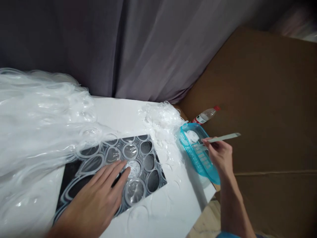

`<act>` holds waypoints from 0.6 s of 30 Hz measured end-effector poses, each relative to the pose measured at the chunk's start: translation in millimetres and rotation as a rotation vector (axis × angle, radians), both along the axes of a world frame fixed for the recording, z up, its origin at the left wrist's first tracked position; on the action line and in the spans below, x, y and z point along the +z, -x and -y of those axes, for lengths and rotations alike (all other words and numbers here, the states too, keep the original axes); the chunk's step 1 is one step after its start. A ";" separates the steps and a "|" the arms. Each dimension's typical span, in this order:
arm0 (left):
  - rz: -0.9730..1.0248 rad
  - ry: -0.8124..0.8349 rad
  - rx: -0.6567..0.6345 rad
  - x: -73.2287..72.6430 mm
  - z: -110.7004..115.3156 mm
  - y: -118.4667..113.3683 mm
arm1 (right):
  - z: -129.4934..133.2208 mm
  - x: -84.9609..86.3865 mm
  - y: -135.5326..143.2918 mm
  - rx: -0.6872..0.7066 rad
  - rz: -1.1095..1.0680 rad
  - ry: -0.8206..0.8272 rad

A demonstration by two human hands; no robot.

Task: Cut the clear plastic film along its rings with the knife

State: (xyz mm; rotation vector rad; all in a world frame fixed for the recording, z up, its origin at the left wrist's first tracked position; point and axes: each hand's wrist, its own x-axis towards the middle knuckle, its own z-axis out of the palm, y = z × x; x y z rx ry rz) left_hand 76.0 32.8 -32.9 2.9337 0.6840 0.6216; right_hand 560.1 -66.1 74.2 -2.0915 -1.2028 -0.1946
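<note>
My left hand (99,191) lies with its fingers stretched out on a clear film sheet with pale rings (102,163), pressing near a ring with a whitish, speckled middle (133,169). Under that film is a black rectangular mat (68,177). Over a blue plastic basket (210,175), my right hand (220,153) pinches a long, flat, pale stick (224,137); its outer end points right and its other end is over the basket. White loops (192,136) lie inside the basket.
A large heap of ringed clear film (42,115) covers the left of the white table (116,109). Loose thin rings (163,115) pile at the back right. A red-capped bottle (206,115) is behind the basket. Grey curtain (148,49) and brown board (267,109) bound the space.
</note>
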 end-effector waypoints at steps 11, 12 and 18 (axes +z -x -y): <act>-0.065 0.030 0.021 2.5 0.8 -13.5 | -83.9 -23.4 159.0 0.555 -0.138 0.225; -0.070 0.024 0.030 1.4 1.2 -13.0 | -89.0 -31.3 177.7 0.592 -0.250 0.201; -0.086 0.020 0.056 5.0 2.6 -11.8 | -113.3 -65.8 240.3 0.799 -0.552 0.124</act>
